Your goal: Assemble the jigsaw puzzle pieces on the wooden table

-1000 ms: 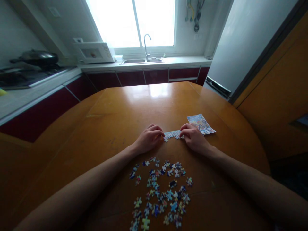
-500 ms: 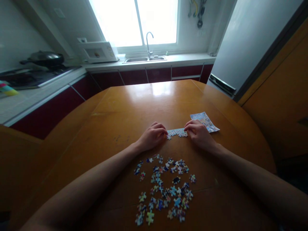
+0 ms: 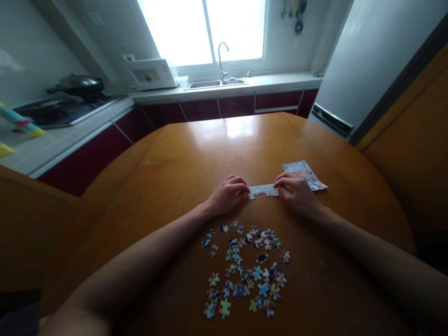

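Observation:
A joined strip of jigsaw pieces (image 3: 262,190) lies on the wooden table, its straight edge on the far side and its near edge uneven. At its left end, my left hand (image 3: 231,193) has thumb and fingers closed on the strip. My right hand (image 3: 296,191) pinches the opposite end, with fingertips bent over the border. Nearer to me, many loose jigsaw pieces (image 3: 263,289) are spread out in blue, white, yellow and dark colours. A printed picture sheet (image 3: 313,179) rests just beyond my right hand, which partly covers it.
The polished wooden table (image 3: 196,158) has rounded sides. Behind it are a sink (image 3: 205,85) with a tall faucet (image 3: 220,60), a white microwave (image 3: 150,74) and, at left, a lidded pan (image 3: 79,85) on the stove. A fridge (image 3: 378,60) stands at right.
The whole view has shifted slightly, so everything appears farther right and a little higher. Both hands keep their places at the strip's ends, and the loose pieces lie as before.

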`<state>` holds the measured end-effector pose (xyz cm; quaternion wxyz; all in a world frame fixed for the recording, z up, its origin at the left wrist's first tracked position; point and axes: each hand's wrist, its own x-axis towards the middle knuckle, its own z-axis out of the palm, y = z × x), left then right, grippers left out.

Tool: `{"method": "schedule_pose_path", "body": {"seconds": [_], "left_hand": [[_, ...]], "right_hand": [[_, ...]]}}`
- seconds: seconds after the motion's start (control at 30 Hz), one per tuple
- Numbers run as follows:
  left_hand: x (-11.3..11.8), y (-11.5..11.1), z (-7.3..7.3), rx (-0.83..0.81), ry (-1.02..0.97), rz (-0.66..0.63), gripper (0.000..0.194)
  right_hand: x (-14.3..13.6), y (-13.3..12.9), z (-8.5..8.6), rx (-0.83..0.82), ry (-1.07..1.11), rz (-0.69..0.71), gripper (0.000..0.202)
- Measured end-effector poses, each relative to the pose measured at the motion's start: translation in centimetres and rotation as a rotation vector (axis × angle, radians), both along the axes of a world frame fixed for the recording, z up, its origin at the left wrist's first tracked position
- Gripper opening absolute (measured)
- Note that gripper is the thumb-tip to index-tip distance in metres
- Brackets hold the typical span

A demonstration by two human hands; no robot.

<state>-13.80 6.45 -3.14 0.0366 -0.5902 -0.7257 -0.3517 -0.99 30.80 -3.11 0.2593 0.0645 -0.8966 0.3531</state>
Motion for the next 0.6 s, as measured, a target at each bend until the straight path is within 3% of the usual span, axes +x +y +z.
{"method": "schedule_pose_path", "body": {"seconds": [0.2, 0.37, 0.47, 0.6], "left_hand": [[0.1, 0.0, 0.2, -0.018, 0.005, 0.011, 0.018], [0.1, 0.1, 0.1, -0.016, 0.007, 0.02, 0.016], [0.2, 0.1, -0.1, -0.012, -0.001, 0.021, 0.016], [0.2, 0.2, 0.0, -0.006, -0.012, 0.019, 0.016]], "right_hand": [[0.6, -1.0, 0.8, 0.033, 0.033, 0.032, 0.018], [3.2, -5.6, 2.3, 0.069, 0.058, 0.311, 0.021], [4.8, -8.6, 1.9, 0.181, 0.022, 0.495, 0.019], [5.5, -10.5, 0.9, 0.388, -0.039, 0.594, 0.016]]}}
